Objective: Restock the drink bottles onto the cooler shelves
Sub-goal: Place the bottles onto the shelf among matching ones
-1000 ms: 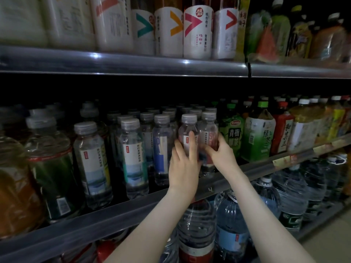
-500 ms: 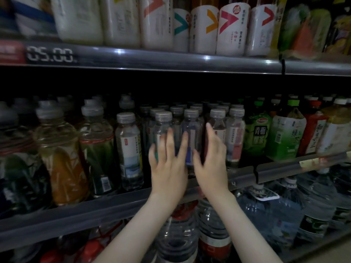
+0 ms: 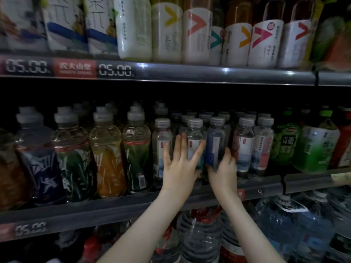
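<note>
Two upright bottles at shelf (image 3: pixel 114 210) front: your left hand (image 3: pixel 179 168), fingers (image 3: pixel 183 146) straight, presses clear bottle (image 3: pixel 194 133); your right hand (image 3: pixel 223 170) grips blue bottle (image 3: pixel 216 141), just rightward.

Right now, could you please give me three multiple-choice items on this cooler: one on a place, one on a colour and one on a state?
1. Where does the blue bottle stand?
A. top shelf
B. middle shelf
C. floor

2. What colour are the caps of the small bottles by the hands?
A. red
B. green
C. grey

3. How is the left hand?
A. fingers straight, spread on a clear bottle
B. a fist
C. hanging below the shelf

Answers:
1 B: it stands in the row behind that shelf's rail, its lower part in the right hand's grip.
2 C: each cap there looks grey.
3 A: the spread fingers lie flat on the bottle's front.
</note>
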The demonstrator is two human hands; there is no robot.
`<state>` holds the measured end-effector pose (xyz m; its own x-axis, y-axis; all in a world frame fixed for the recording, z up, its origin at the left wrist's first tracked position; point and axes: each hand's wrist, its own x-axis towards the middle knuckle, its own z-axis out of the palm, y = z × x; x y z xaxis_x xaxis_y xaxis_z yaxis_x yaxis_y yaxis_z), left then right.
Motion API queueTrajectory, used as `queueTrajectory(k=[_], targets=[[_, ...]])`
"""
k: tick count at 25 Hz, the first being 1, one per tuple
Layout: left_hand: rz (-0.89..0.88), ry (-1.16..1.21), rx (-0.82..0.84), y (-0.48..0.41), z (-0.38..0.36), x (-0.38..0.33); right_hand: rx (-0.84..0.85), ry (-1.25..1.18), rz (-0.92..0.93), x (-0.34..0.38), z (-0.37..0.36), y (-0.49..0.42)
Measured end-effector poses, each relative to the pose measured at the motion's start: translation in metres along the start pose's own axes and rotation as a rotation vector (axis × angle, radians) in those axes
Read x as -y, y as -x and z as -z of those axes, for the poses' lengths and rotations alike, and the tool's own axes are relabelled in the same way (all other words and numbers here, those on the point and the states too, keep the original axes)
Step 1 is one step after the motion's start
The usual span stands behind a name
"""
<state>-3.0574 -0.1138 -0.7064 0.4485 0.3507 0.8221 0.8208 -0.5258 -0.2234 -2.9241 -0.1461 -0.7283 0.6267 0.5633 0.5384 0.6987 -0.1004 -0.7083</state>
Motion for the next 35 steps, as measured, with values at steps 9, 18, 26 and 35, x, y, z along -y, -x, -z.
queueTrajectory(k=[9,18,26,35], targets=[[0.194,-0.094,-0.235,0.042,0.044,0.083,-0.098,-0.227,0.592,0.106,-0.015,0.066],[0.164,-0.191,-0.026,0.068,0.05,0.185,-0.078,0.217,0.386,0.174,-0.078,0.064],[0.308,-0.001,-0.063,0.053,0.037,0.177,-0.079,-0.341,0.525,0.145,-0.06,0.091],[0.336,0.421,-0.274,0.062,0.051,0.159,-0.239,-0.63,0.472,0.139,-0.018,0.088]])
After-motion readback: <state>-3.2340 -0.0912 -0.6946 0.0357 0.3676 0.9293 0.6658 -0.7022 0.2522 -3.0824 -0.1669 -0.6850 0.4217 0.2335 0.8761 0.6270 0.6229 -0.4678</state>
